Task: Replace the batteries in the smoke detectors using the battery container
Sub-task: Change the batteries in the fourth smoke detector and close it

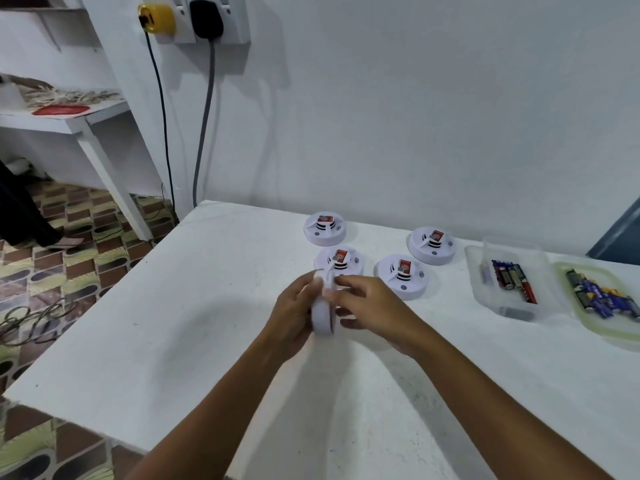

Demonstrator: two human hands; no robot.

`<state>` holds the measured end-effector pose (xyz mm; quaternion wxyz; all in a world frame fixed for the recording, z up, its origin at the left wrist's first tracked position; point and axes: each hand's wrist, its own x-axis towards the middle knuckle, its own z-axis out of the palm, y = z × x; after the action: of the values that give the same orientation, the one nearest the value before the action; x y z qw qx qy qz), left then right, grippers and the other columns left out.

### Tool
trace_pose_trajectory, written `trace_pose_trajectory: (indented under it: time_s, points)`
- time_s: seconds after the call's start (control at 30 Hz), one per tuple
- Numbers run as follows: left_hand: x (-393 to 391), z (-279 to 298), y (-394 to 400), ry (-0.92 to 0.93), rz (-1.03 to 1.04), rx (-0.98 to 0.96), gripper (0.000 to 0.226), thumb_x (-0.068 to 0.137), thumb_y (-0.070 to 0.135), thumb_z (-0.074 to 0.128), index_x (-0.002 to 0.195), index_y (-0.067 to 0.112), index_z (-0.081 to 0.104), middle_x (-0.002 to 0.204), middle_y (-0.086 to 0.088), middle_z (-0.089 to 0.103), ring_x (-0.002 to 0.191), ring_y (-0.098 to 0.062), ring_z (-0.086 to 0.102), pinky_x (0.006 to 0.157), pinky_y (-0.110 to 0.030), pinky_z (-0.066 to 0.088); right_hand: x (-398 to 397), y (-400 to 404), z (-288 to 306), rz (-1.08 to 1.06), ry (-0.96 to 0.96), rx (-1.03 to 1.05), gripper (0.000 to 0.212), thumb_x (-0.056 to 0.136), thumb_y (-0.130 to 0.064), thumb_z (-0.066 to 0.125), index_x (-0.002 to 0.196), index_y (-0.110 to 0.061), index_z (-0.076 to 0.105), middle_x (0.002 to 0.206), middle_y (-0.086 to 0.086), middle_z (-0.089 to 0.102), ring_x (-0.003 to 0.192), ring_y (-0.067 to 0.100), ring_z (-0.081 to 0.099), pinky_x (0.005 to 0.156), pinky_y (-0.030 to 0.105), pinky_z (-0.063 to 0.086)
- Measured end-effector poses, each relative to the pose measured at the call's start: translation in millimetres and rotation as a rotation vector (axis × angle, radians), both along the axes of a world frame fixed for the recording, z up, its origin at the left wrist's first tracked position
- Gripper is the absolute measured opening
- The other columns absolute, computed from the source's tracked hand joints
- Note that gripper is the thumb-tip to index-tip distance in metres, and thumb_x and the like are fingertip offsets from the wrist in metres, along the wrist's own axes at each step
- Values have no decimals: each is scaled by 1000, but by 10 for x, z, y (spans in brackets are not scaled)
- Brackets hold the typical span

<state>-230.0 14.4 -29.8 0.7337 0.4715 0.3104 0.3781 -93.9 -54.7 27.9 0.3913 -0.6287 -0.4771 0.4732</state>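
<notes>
Above the middle of the white table [173,334] I hold a round white smoke detector [323,313] on its edge. My left hand [294,317] grips its left face and my right hand [367,306] presses on its right face. Several more white detectors with red labels lie flat behind it, such as one at the back left [323,229], one just past my hands [341,261] and one at the back right [432,244]. A clear battery container [478,271] with several batteries sits to the right, next to its lid [585,323], which also carries batteries.
The table stands against a white wall [415,116]. Its left edge drops to a patterned floor [69,244] strewn with cables. Two cords [204,116] hang from a wall socket at the top left. A white shelf unit [79,126] stands at the far left.
</notes>
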Motion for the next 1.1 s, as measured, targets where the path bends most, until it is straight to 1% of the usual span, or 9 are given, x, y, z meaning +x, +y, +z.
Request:
trace_pose_trajectory:
  time_s: [0.1,0.23,0.4,0.5,0.6,0.67,0.77,0.93,1.1]
  points:
    - [219,309,-90,273,129,200,54,78,63,61,114,24,65,114,-2,70,106,-26,65,97,-49,50,124,-112,27,-42,329,-52,27,92,-28,62,116,-17,65,107,7,72,97,27,70,89,44,56]
    - [367,555,-120,217,59,52,47,95,59,25,104,32,63,100,9,69,93,-13,65,84,-35,53,323,-242,-24,-112,529,4,32,89,-7,63,121,-8,61,111,15,70,101,33,68,84,50,56]
    - [298,479,-78,209,-3,46,15,98,34,48,107,30,59,112,5,66,101,-17,62,84,-35,52,534,-366,-194,-145,762,21,40,88,12,43,123,0,58,120,24,64,100,35,65,82,51,56]
    - [217,308,-126,212,-87,-15,26,89,26,63,115,24,59,111,-5,69,97,-26,68,76,-39,57,563,-398,-346,-186,840,20,45,85,16,40,125,0,55,122,25,62,102,37,65,77,49,58]
    - [147,113,-174,179,-119,21,43,76,19,66,119,16,61,112,-9,71,99,-29,69,78,-42,58,520,-418,-496,-199,902,27,56,74,18,52,127,-1,53,124,28,60,112,45,59,86,56,53]
    - [124,37,-196,173,-102,75,39,78,13,67,117,14,63,111,-8,71,100,-29,69,76,-40,58,481,-426,-579,-211,904,36,60,71,22,56,126,0,53,124,29,60,115,48,56,90,61,49]
    - [89,-38,-195,160,-88,108,29,87,0,62,115,10,65,109,-11,72,100,-31,68,75,-39,57,436,-439,-638,-241,794,25,57,75,24,58,125,-2,54,119,25,64,109,46,61,87,56,53]
    - [22,-182,-189,85,-87,72,39,80,3,67,119,0,63,115,-21,67,106,-40,64,85,-50,54,387,-473,-677,-261,639,-1,54,75,22,63,119,-9,56,113,17,68,101,37,67,84,53,55]
    - [-25,-248,-179,47,-112,18,38,81,-1,66,119,-3,62,117,-23,66,110,-42,62,89,-46,54,381,-489,-720,-270,598,-5,54,74,20,66,119,-9,55,114,16,67,100,34,68,81,49,57]
